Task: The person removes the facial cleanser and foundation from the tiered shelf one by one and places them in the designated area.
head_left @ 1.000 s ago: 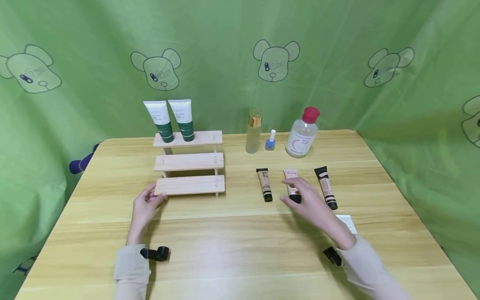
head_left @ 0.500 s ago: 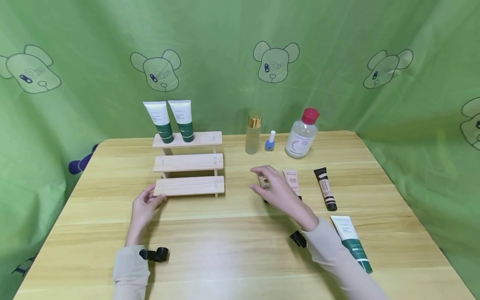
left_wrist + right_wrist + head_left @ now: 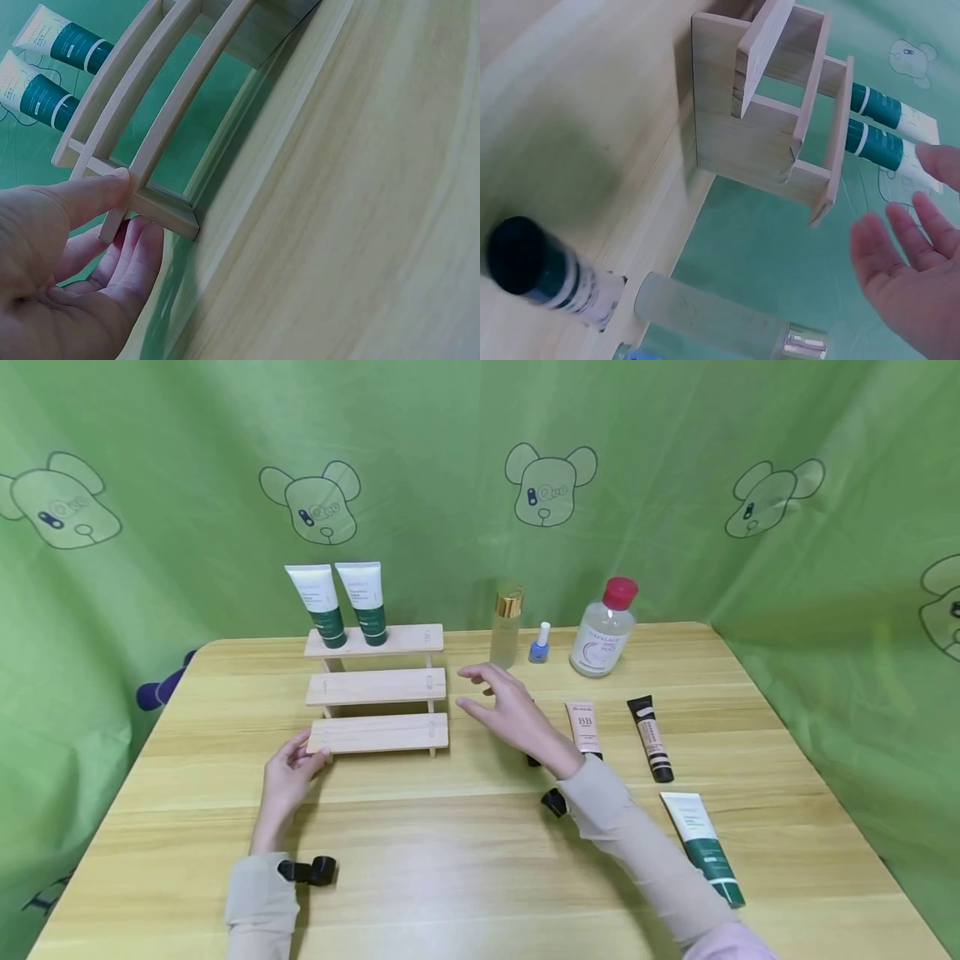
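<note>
A three-tier wooden display rack (image 3: 378,735) stands at left on the table. My left hand (image 3: 288,781) pinches the left end of its lowest shelf, thumb on top and fingers underneath, as the left wrist view shows. Two white-and-green squeeze tubes (image 3: 315,599) stand on their caps on the top shelf. My right hand (image 3: 513,714), holding nothing, hovers just right of the rack with thumb and fingers spread. Beneath it lies a small tube, mostly hidden, its black cap (image 3: 532,761) peeking out. Close behind that hand stands a clear gold-capped bottle (image 3: 506,639).
A blue nail polish bottle (image 3: 539,647) and a red-capped clear bottle (image 3: 602,639) stand along the back. On the right lie a pink BB cream tube (image 3: 584,727), a black-ended tube (image 3: 651,741) and a white-and-green squeeze tube (image 3: 703,847). A green curtain (image 3: 450,485) hangs behind.
My right hand has moved left, from over the pink tube, across the small tube, to beside the rack. The white-and-green tube at right has come into full view. My left hand stays put.
</note>
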`<state>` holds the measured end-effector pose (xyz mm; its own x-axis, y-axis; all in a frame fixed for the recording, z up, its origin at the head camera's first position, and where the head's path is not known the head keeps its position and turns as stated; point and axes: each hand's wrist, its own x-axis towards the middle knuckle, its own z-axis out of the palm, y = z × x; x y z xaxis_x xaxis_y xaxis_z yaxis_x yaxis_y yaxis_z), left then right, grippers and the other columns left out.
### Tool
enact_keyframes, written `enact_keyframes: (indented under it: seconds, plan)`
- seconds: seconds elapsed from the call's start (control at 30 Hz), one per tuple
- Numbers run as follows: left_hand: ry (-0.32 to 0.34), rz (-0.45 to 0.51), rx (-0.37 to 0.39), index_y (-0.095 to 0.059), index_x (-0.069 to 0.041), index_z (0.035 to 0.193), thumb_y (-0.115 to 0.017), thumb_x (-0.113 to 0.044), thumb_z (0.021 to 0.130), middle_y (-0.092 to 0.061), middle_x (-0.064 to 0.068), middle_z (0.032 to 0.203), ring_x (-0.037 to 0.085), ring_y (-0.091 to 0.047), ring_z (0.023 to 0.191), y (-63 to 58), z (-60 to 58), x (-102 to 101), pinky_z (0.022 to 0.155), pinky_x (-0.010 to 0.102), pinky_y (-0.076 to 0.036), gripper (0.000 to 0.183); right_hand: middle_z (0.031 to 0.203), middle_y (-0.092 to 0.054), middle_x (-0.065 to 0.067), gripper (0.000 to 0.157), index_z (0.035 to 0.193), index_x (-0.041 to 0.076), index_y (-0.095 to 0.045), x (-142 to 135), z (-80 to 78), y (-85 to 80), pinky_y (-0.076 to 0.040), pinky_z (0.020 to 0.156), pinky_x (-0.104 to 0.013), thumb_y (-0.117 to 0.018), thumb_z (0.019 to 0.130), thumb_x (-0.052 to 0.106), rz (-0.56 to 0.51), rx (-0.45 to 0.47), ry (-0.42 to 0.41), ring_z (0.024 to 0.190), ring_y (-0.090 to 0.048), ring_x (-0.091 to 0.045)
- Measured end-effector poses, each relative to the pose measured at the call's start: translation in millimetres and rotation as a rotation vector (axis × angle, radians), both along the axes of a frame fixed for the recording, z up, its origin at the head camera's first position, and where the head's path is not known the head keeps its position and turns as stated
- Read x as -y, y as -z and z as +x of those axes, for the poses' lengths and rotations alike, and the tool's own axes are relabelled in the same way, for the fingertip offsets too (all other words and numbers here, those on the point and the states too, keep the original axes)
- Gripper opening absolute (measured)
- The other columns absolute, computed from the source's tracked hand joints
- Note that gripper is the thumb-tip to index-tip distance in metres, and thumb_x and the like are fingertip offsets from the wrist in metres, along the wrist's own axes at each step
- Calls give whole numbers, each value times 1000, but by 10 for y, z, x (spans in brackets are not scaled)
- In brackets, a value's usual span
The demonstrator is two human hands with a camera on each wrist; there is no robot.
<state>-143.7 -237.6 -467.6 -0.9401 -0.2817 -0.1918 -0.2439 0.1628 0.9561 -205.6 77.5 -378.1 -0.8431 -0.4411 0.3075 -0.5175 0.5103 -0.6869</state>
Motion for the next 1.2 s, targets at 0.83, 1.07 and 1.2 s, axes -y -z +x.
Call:
enact_keyframes:
  seconds: [0.83, 1.07, 1.2]
  plan:
    - [-1, -1, 8, -40, 0, 142, -61, -8, 92, -56, 11, 109, -4, -56, 80, 20, 1, -6, 77, 9, -51, 54, 122, -58, -15, 39, 124, -1, -54, 546, -451, -38, -49, 95, -41, -67, 89, 11, -92, -37, -68, 110, -55, -29]
    - [-1, -5, 22, -39, -1, 142, -61, -9, 93, -55, 12, 112, -4, -56, 80, 28, -11, 8, 77, 9, -51, 54, 123, -57, -13, 40, 125, 1, -54, 734, -593, 8, -48, 96, -31, -66, 89, 11, -144, 24, -25, 110, -55, -24]
    - [0, -9, 17, -39, 0, 142, -60, -9, 93, -55, 14, 114, -3, -57, 80, 25, -12, 12, 78, 10, -51, 54, 124, -55, -10, 42, 128, 5, -53, 804, -659, -10, -47, 97, -26, -66, 90, 15, -173, 105, 23, 110, -53, -21]
